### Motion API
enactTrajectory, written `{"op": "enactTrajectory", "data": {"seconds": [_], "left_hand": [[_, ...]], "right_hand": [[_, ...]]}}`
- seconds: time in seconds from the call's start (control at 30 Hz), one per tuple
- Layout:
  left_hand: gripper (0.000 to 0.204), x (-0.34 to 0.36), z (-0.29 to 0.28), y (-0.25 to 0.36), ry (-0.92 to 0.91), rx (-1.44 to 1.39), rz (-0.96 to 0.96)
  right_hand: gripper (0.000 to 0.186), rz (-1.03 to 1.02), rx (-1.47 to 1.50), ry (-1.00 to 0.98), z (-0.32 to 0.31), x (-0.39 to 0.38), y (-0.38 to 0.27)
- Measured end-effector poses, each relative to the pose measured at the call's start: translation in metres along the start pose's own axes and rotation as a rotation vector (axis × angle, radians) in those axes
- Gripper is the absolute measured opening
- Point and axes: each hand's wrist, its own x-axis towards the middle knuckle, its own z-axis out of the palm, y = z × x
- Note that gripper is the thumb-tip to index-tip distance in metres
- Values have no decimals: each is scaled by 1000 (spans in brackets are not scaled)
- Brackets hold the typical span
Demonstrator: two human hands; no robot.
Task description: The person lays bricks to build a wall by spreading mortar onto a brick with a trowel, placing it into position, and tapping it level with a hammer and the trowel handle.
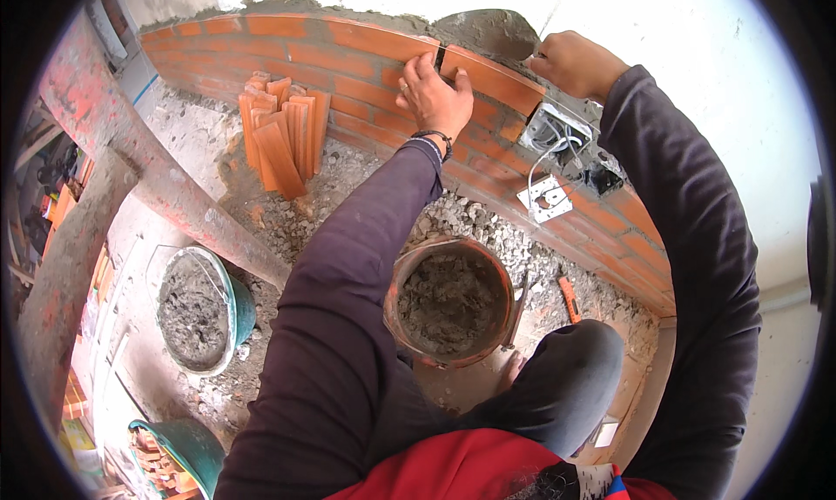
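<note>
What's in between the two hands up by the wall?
In the head view, an orange brick strip lies between the left hand and the right hand, with the mortar-covered trowel just above it.

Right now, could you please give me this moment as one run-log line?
Left hand: at top brick row | Right hand: gripping mortar-laden trowel | Nearby: wall box, bunched brick strips, mortar bucket
</note>
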Motion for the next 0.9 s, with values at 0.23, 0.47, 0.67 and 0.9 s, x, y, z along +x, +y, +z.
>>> {"op": "enactTrajectory", "data": {"seconds": [0.23, 0.47, 0.67, 0.9], "left_hand": [[62, 0, -1, -2, 5, 5, 5], [61, 0, 2, -1, 15, 12, 12], [59, 0, -1, 1, 2, -3, 36], [59, 1, -5, -6, -24, 12, 25]], "right_hand": [[46, 30, 243, -61, -25, -1, -9], [51, 74, 31, -134, -30, 32, -14], [51, 182, 33, -195, -27, 36, -12], [52, 188, -18, -332, -44, 1, -4]]}}
